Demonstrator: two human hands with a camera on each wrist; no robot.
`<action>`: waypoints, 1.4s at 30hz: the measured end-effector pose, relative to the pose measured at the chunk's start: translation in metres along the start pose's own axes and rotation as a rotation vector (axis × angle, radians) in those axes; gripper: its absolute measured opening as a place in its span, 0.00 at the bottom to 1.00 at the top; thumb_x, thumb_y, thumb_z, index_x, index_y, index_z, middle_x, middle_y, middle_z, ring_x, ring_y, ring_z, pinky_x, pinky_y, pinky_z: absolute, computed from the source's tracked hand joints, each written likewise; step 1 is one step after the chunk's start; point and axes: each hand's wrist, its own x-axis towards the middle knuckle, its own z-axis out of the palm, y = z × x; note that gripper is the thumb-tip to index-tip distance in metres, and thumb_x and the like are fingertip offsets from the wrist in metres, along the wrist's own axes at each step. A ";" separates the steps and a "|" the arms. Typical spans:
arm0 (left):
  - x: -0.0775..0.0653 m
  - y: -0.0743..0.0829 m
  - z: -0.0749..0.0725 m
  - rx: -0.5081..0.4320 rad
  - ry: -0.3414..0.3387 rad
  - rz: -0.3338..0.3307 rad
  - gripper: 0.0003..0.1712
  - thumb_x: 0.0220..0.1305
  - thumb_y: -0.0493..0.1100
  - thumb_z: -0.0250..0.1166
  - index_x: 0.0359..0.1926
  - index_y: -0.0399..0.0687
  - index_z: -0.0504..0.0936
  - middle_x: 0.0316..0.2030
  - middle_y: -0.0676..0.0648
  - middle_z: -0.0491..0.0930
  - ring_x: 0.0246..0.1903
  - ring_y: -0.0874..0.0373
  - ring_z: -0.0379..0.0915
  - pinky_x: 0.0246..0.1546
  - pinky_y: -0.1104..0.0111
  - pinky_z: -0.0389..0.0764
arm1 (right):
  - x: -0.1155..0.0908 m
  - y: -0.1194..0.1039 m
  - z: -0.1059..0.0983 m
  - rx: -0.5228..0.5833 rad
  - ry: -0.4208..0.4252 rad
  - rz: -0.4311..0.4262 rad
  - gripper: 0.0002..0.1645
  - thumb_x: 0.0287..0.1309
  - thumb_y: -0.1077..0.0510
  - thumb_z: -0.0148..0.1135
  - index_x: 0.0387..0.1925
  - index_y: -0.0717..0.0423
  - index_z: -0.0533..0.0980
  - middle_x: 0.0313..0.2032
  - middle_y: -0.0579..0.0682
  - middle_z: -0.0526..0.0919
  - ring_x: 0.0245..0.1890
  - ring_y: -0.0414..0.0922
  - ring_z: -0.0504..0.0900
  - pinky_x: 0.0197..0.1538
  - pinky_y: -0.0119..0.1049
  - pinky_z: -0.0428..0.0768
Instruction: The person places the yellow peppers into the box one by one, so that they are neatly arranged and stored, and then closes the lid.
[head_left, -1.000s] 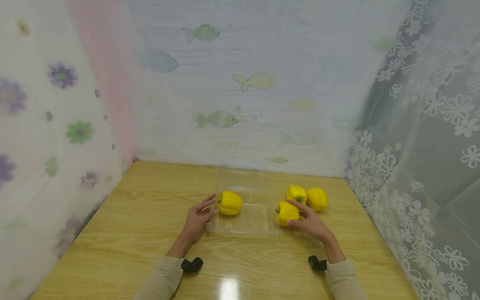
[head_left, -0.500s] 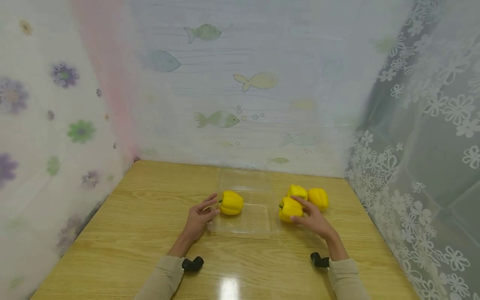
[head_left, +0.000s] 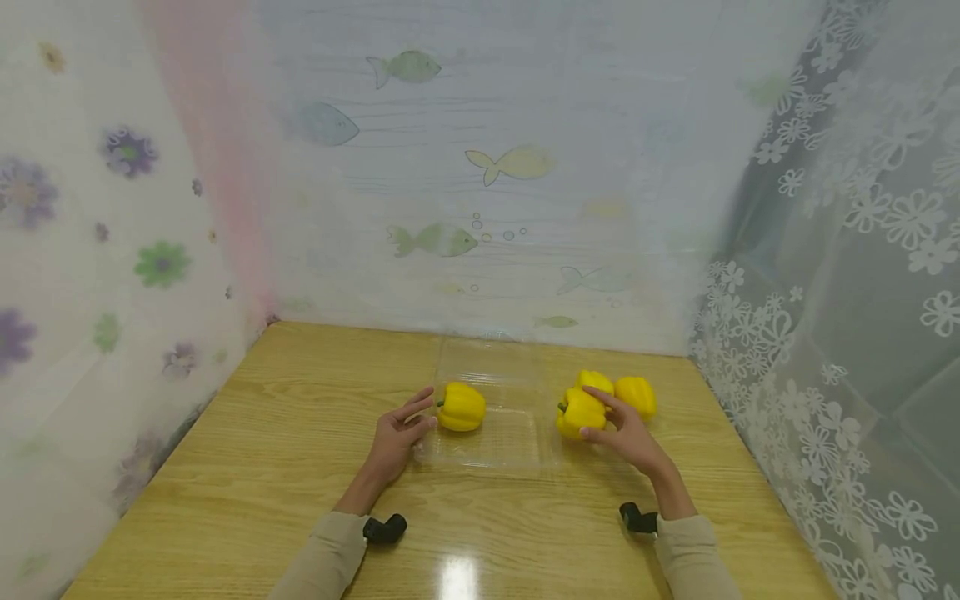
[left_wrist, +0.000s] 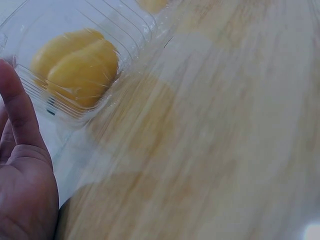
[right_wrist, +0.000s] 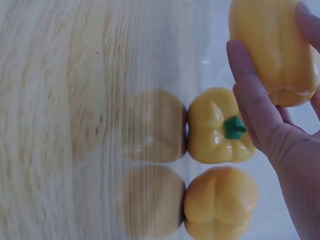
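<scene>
My right hand (head_left: pixel 628 437) holds a yellow bell pepper (head_left: pixel 581 414) between thumb and fingers, its green stem pointing left. In the right wrist view this pepper (right_wrist: pixel 275 50) is raised off the table, higher than the two beside it. A clear plastic clamshell box (head_left: pixel 510 446) lies with its lid folded back toward the wall. Inside its left part rests another yellow bell pepper (head_left: pixel 462 407). My left hand (head_left: pixel 397 437) is at the box's left side, fingers extended along the wall; the left wrist view shows a fingertip right at the box edge.
Two more yellow bell peppers stand right of the box: one (head_left: pixel 595 382) partly hidden behind the held pepper, the other (head_left: pixel 635 397) further right. The wooden table (head_left: pixel 300 467) ends at a fish-patterned curtain (head_left: pixel 480 167) behind, with patterned sheets at both sides.
The right hand has lifted its pepper slightly, moving it a little up and to the right in the head view. My left hand and the pepper in the box have stayed put.
</scene>
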 end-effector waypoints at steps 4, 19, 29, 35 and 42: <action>0.000 0.000 0.000 -0.015 -0.001 0.001 0.28 0.67 0.29 0.66 0.65 0.22 0.72 0.74 0.35 0.62 0.30 0.67 0.71 0.23 0.79 0.71 | 0.001 -0.001 0.001 0.014 0.030 -0.027 0.44 0.63 0.61 0.70 0.77 0.51 0.62 0.77 0.60 0.58 0.68 0.61 0.69 0.62 0.42 0.76; 0.000 -0.002 -0.001 -0.065 -0.008 0.018 0.30 0.65 0.26 0.65 0.65 0.18 0.68 0.74 0.33 0.61 0.30 0.67 0.72 0.23 0.79 0.72 | 0.011 -0.018 0.019 0.212 0.089 -0.174 0.44 0.59 0.72 0.69 0.75 0.63 0.63 0.71 0.69 0.63 0.56 0.37 0.79 0.48 0.33 0.85; 0.000 -0.002 -0.001 -0.066 -0.015 0.028 0.31 0.65 0.26 0.65 0.66 0.17 0.67 0.74 0.34 0.62 0.29 0.67 0.71 0.23 0.79 0.72 | 0.019 -0.029 0.039 0.252 0.034 -0.179 0.44 0.61 0.71 0.68 0.76 0.61 0.62 0.70 0.70 0.66 0.56 0.37 0.80 0.49 0.36 0.85; 0.000 -0.001 0.000 -0.075 -0.029 0.049 0.32 0.66 0.26 0.65 0.66 0.14 0.64 0.74 0.37 0.64 0.29 0.67 0.71 0.23 0.79 0.72 | 0.023 -0.033 0.049 0.280 0.012 -0.181 0.44 0.60 0.71 0.68 0.75 0.62 0.62 0.73 0.67 0.61 0.57 0.38 0.78 0.48 0.37 0.86; -0.002 0.001 0.002 -0.050 -0.014 0.051 0.32 0.65 0.27 0.65 0.65 0.13 0.64 0.73 0.33 0.64 0.29 0.67 0.71 0.24 0.78 0.72 | 0.028 -0.035 0.060 0.234 0.017 -0.149 0.44 0.62 0.69 0.68 0.76 0.58 0.62 0.75 0.62 0.60 0.61 0.45 0.75 0.47 0.36 0.86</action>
